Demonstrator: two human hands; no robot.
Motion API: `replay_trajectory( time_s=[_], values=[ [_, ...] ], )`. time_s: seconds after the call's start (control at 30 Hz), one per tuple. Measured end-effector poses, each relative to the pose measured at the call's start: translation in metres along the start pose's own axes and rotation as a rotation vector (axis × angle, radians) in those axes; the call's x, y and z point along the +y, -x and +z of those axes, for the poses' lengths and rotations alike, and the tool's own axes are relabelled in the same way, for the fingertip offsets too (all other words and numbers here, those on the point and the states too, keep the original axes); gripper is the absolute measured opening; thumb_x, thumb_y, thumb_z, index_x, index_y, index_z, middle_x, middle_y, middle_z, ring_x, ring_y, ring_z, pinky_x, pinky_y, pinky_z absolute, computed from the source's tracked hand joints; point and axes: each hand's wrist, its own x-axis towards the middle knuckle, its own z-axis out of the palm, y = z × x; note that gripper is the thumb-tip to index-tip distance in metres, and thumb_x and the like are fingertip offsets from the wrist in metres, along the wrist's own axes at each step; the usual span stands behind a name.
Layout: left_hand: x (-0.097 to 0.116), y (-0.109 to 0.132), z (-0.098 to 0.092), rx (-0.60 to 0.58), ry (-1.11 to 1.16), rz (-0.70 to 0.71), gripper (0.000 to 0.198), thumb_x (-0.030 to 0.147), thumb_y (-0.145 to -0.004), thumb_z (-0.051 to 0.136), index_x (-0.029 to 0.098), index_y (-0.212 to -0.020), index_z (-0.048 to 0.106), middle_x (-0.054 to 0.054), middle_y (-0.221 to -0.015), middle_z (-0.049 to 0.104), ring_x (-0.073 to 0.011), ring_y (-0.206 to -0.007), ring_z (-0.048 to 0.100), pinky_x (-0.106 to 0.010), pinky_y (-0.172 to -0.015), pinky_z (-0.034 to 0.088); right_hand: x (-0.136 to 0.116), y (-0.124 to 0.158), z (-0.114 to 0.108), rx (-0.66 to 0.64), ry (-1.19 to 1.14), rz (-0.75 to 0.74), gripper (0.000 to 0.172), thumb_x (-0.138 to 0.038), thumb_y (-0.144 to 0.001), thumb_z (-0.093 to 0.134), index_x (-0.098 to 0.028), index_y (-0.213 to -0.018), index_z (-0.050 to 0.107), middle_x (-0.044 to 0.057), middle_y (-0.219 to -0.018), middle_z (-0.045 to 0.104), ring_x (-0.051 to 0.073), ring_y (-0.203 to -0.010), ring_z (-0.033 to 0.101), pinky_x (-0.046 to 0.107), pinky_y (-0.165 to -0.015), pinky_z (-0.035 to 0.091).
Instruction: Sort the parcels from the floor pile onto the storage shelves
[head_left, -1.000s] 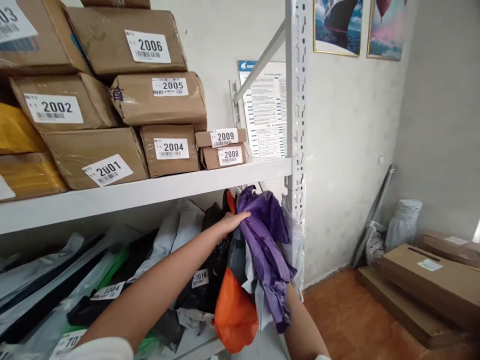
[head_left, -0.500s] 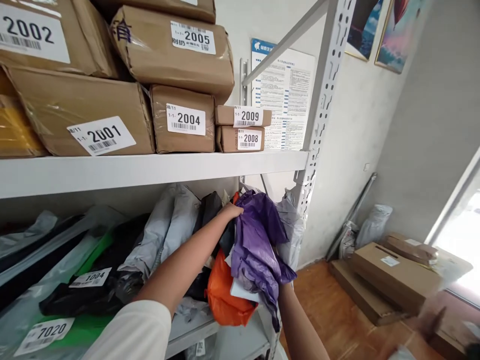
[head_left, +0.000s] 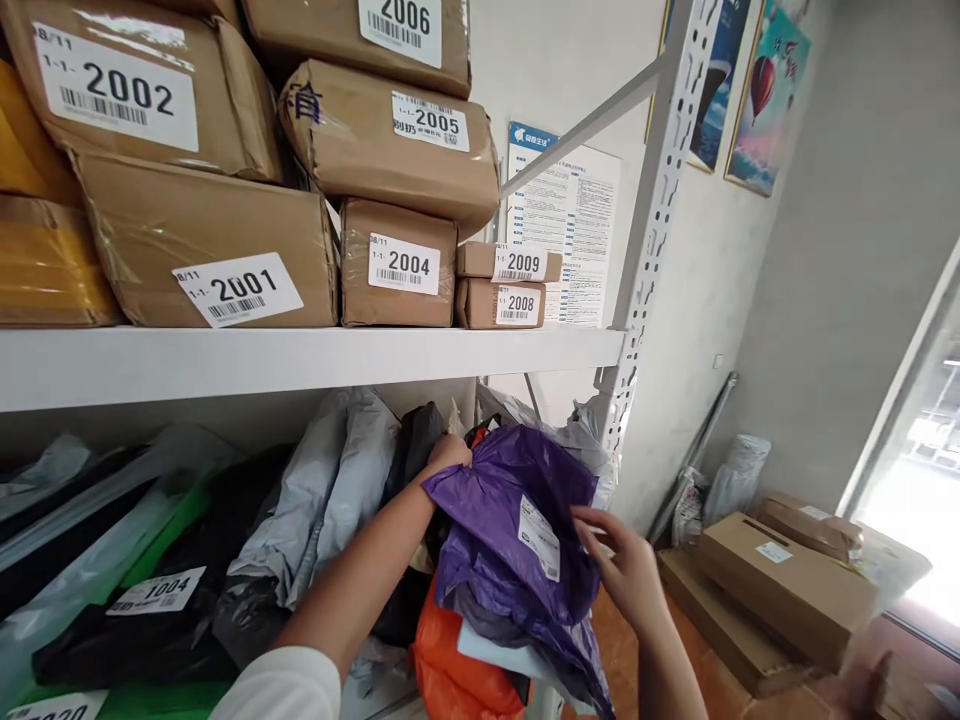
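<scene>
A crumpled purple plastic mailing bag (head_left: 495, 540) hangs at the right end of the lower shelf, its white printed label (head_left: 538, 538) facing me. My left hand (head_left: 448, 456) is closed on the bag's upper left edge, with its fingertips partly hidden. At the bag's right edge, my right hand (head_left: 619, 555) has its fingers stretched out and apart, fingertips beside or lightly touching the plastic. Under the purple bag sit an orange bag (head_left: 450, 655) and a pale blue packet (head_left: 499, 650). Grey plastic packages (head_left: 352, 470) stand to the left of my left hand.
Numbered brown parcels (head_left: 217, 250) fill the upper shelf, above its white beam (head_left: 300, 360). A perforated upright post (head_left: 637, 270) rises at the right. Black package 1004 (head_left: 112, 630) lies lower left. Cardboard boxes (head_left: 780, 580) rest on the floor at right.
My right hand has come from beneath the purple bag up to its right side. The bag is spread wider and its label now shows. My left hand still grips it. The view has shifted.
</scene>
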Motion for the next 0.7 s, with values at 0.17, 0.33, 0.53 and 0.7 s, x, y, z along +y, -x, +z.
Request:
replay_trajectory(
  time_s=[0.17, 0.33, 0.53, 0.7],
  values=[
    [-0.002, 0.008, 0.001, 0.030, 0.037, 0.003, 0.015, 0.017, -0.066, 0.072, 0.019, -0.081, 0.074, -0.010, -0.097, 0.076, -0.0253, -0.093, 0.071, -0.028, -0.071, 0.052, -0.004, -0.045, 0.038, -0.317, 0.119, -0.161, 0.135, -0.059, -0.039, 0.092, -0.015, -0.152, 0.032, 0.022, -0.156, 0.033, 0.040, -0.145, 0.031, 0.059, -0.118, 0.029],
    [0.006, 0.042, -0.016, 0.063, 0.072, 0.065, 0.019, 0.025, -0.074, 0.071, 0.019, -0.092, 0.070, -0.009, -0.100, 0.075, -0.0249, -0.096, 0.070, -0.030, -0.075, 0.052, 0.034, -0.027, 0.092, 0.298, 0.170, -0.316, 0.117, -0.065, -0.070, 0.075, -0.013, -0.156, 0.016, 0.023, -0.153, 0.034, 0.036, -0.143, 0.035, 0.059, -0.118, 0.029],
    [-0.050, 0.194, 0.025, 0.620, 0.289, 0.439, 0.026, 0.042, -0.092, 0.053, 0.030, -0.114, 0.057, -0.006, -0.119, 0.066, -0.0246, -0.117, 0.060, -0.042, -0.103, 0.047, 0.061, -0.013, 0.109, 0.335, 0.147, -0.348, 0.108, -0.072, -0.078, 0.062, -0.013, -0.156, 0.016, 0.020, -0.159, 0.026, 0.037, -0.146, 0.027, 0.059, -0.121, 0.022],
    [-0.088, 0.261, 0.168, 0.899, 0.604, 0.115, 0.088, 0.043, -0.057, 0.082, 0.031, -0.136, 0.045, -0.013, -0.114, 0.064, -0.0377, -0.105, 0.065, -0.052, -0.082, 0.059, 0.079, -0.022, 0.102, 0.050, -0.013, -0.161, 0.083, -0.066, -0.094, 0.033, -0.019, -0.158, 0.009, 0.012, -0.161, 0.026, 0.025, -0.149, 0.025, 0.048, -0.124, 0.022]
  ],
)
